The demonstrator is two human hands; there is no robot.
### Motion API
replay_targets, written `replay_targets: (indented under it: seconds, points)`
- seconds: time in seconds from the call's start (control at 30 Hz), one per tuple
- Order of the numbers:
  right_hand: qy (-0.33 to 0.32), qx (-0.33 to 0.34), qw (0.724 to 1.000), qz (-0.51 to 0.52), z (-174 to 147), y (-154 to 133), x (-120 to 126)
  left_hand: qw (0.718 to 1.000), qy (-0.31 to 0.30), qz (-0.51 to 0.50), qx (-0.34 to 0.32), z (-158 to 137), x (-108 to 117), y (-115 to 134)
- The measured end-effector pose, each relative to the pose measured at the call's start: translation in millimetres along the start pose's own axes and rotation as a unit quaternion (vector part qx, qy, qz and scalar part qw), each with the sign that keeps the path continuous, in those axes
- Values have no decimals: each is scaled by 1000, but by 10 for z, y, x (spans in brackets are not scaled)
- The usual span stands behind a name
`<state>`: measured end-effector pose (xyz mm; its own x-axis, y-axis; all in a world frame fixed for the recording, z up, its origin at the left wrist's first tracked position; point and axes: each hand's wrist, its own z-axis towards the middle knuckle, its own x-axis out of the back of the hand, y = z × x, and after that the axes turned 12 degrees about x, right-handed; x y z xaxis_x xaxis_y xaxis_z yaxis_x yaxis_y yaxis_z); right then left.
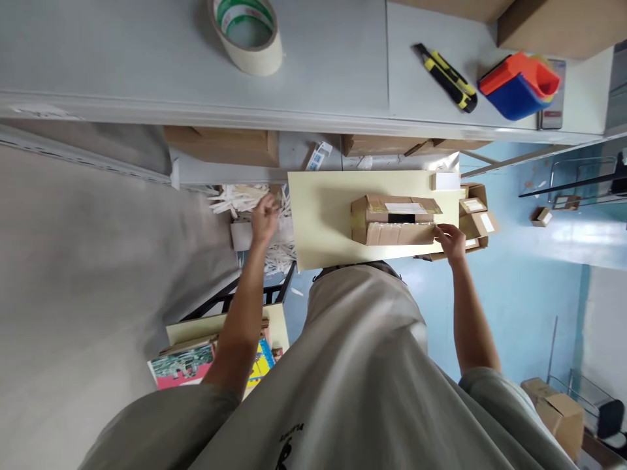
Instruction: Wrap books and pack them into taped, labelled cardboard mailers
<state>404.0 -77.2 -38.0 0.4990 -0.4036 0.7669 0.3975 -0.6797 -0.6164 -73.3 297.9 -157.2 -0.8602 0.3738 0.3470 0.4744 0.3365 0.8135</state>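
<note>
A long cardboard box (pixel 399 234) lies on a pale yellow board (pixel 323 228) in front of my body. Its top flaps stand partly apart, showing a dark gap between them, and a white label sits on the far flap. My right hand (pixel 450 241) grips the box's near right corner between thumb and fingers. Off the board's left side, my left hand (pixel 265 220) hovers over a heap of white paper strips (pixel 281 258). Its fingers are loosely bent and apart, and I see nothing held in them.
Above the board runs a grey shelf (pixel 318 85) with a tape roll (pixel 257 55), a yellow-black utility knife (pixel 447 77) and a red-blue tape dispenser (pixel 519 85). A small white stack (pixel 445 181) sits at the board's far right corner. Opened cartons (pixel 477 225) stand beyond its right edge.
</note>
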Motion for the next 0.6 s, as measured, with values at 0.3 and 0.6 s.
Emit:
replay_targets:
  seconds: [0.3, 0.6]
  points:
    - [-147, 254, 952, -87, 273, 75, 50, 962, -155, 119, -190, -1238, -1698, 590]
    - [-201, 395, 890, -106, 753, 459, 33, 973, -46, 167, -153, -1454, -2188, 693]
